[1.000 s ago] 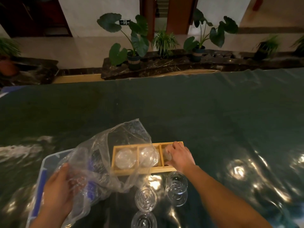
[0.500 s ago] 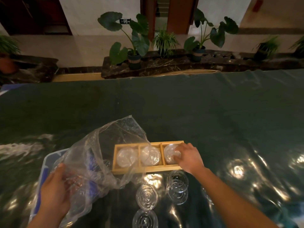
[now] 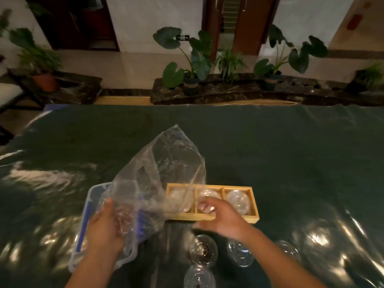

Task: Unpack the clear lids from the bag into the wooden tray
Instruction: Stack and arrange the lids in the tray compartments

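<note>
A wooden tray (image 3: pixel 254 201) with three compartments lies on the dark green table cover. Each compartment holds a clear lid; the right lid (image 3: pixel 238 201) shows plainly, the left one sits behind the bag. My left hand (image 3: pixel 106 227) grips the lower part of the crumpled clear plastic bag (image 3: pixel 164 163), which stands up and drapes over the tray's left end. My right hand (image 3: pixel 222 219) hovers over the tray's front edge near the middle compartment, fingers apart, nothing in it.
A clear plastic box with blue clips (image 3: pixel 87 227) lies under the bag at the left. Several clear glass pieces (image 3: pixel 203 251) stand in front of the tray near my right arm. Potted plants (image 3: pixel 191 61) line the floor beyond the table.
My right hand let go of the lid in the right compartment and drew back left to the tray's front middle. The bag rose higher and now overlaps the tray's left end.
</note>
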Available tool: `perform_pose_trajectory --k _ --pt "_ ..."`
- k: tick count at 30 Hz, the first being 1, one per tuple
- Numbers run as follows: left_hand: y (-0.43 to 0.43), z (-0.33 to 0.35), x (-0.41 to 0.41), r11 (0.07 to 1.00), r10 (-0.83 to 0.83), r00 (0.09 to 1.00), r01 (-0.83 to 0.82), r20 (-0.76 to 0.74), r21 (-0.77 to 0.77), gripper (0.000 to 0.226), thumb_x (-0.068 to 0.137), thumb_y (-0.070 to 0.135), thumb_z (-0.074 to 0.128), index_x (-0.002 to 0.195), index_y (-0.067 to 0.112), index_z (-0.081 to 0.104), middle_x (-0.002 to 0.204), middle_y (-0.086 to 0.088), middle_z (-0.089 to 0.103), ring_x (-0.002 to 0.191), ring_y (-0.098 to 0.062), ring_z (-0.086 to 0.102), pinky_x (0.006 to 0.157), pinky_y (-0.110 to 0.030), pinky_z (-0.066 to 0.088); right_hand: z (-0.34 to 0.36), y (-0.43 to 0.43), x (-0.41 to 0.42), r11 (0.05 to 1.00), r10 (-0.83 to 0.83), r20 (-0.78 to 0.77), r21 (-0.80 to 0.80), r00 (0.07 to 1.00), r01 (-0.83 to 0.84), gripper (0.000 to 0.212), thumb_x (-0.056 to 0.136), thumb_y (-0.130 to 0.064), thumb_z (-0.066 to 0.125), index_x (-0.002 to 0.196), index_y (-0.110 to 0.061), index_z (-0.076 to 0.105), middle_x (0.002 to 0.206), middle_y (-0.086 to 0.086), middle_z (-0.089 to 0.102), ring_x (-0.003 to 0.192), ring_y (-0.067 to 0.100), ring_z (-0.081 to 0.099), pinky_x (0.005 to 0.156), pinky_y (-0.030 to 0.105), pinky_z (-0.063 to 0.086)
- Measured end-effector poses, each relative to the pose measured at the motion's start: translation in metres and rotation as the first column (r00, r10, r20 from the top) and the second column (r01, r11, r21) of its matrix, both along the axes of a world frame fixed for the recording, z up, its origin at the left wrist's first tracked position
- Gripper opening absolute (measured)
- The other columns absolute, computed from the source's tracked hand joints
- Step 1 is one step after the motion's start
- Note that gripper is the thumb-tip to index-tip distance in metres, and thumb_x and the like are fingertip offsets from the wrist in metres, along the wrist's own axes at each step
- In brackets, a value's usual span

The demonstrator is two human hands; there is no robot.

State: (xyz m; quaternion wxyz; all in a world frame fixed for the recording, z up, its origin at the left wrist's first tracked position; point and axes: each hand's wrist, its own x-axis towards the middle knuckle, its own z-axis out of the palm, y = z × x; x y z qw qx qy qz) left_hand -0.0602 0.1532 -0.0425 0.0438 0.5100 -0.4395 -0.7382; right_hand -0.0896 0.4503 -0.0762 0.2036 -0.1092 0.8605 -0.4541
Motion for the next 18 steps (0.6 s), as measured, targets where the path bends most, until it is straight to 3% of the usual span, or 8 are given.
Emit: perform_pose_trajectory --k 2,3,6,7,9,12,16,18 --pt "-0.002 0.004 0.007 0.996 0.065 0.987 -0.073 -0.146 -0.048 0.027 0.102 0.038 0.059 0.114 0.016 0.068 0.122 -0.016 0.067 0.09 -0.026 0.067 0.083 -0.041 0.056 0.009 -0.046 0.017 0.989 0.126 0.119 -0.093 0.985 -0.115 0.083 0.055 -0.062 0.088 0.122 -0.065 0.039 0.116 -0.038 0.06 0.109 -0.015 0.056 0.086 0.007 0.049" --pt "-0.004 0.004 0.013 0.988 0.103 0.974 -0.124 -0.2 -0.097 0.023 0.102 0.031 0.061 0.117 0.013 0.067 0.122 -0.019 0.067 0.087 -0.026 0.067 0.079 -0.041 0.059 0.012 -0.069 0.023 0.983 0.132 0.129 -0.142 0.983 -0.114 0.082 0.054 -0.063 0.088 0.12 -0.063 0.04 0.115 -0.038 0.06 0.107 -0.015 0.057 0.084 0.008 0.05" --pt "-0.02 0.007 0.028 0.95 0.198 0.945 -0.25 -0.259 -0.187 0.048 0.096 0.019 0.071 0.14 0.015 0.053 0.118 -0.018 0.066 0.093 -0.031 0.066 0.088 -0.049 0.058 0.019 -0.132 0.032 0.911 -0.044 0.217 -0.392 0.975 0.129 0.052 0.073 -0.061 0.077 0.116 -0.037 0.06 0.107 -0.014 0.074 0.098 0.006 0.071 0.081 0.024 0.056" --pt "-0.029 0.009 0.032 0.943 0.216 0.937 -0.273 -0.275 -0.19 0.054 0.094 0.015 0.073 0.143 0.017 0.05 0.113 -0.015 0.067 0.089 -0.029 0.066 0.084 -0.047 0.059 0.024 -0.15 0.032 0.869 -0.103 0.284 -0.44 0.953 0.225 0.041 0.083 -0.057 0.07 0.114 -0.031 0.065 0.105 -0.008 0.076 0.095 0.011 0.073 0.08 0.028 0.057" --pt "-0.051 0.01 0.043 0.941 0.248 0.918 -0.304 -0.31 -0.148 0.054 0.092 0.008 0.074 0.14 0.017 0.05 0.103 -0.011 0.069 0.076 -0.021 0.067 0.063 -0.038 0.061 0.034 -0.177 0.028 0.81 -0.192 0.363 -0.467 0.912 0.356 0.03 0.094 -0.049 0.061 0.107 -0.024 0.072 0.099 -0.002 0.078 0.092 0.016 0.075 0.078 0.033 0.059" --pt "-0.09 0.005 0.063 0.945 0.306 0.884 -0.327 -0.353 0.0 0.047 0.091 -0.003 0.069 0.128 0.02 0.051 0.084 -0.009 0.065 0.048 -0.011 0.063 0.04 -0.028 0.054 0.041 -0.205 0.02 0.795 -0.234 0.356 -0.466 0.905 0.389 0.023 0.1 -0.032 0.056 0.093 -0.025 0.077 0.089 0.005 0.078 0.084 0.023 0.074 0.07 0.034 0.06" --pt "-0.132 -0.007 0.09 0.96 0.279 0.885 -0.264 -0.372 0.092 0.031 0.089 -0.005 0.065 0.107 0.019 0.059 0.087 -0.009 0.068 0.045 -0.013 0.063 0.04 -0.027 0.053 0.036 -0.24 0.007 0.796 -0.208 0.411 -0.456 0.887 0.398 0.023 0.099 -0.017 0.059 0.084 -0.013 0.076 0.078 0.011 0.073 0.061 0.016 0.066 0.056 0.031 0.054" --pt "-0.145 -0.014 0.097 0.942 0.325 0.882 -0.335 -0.341 0.031 0.034 0.09 -0.002 0.069 0.116 0.017 0.059 0.088 -0.01 0.068 0.045 -0.012 0.065 0.039 -0.027 0.053 0.03 -0.257 0.003 0.813 -0.17 0.453 -0.437 0.875 0.384 0.019 0.098 -0.015 0.06 0.086 -0.01 0.074 0.078 0.014 0.071 0.059 0.015 0.063 0.055 0.031 0.053"
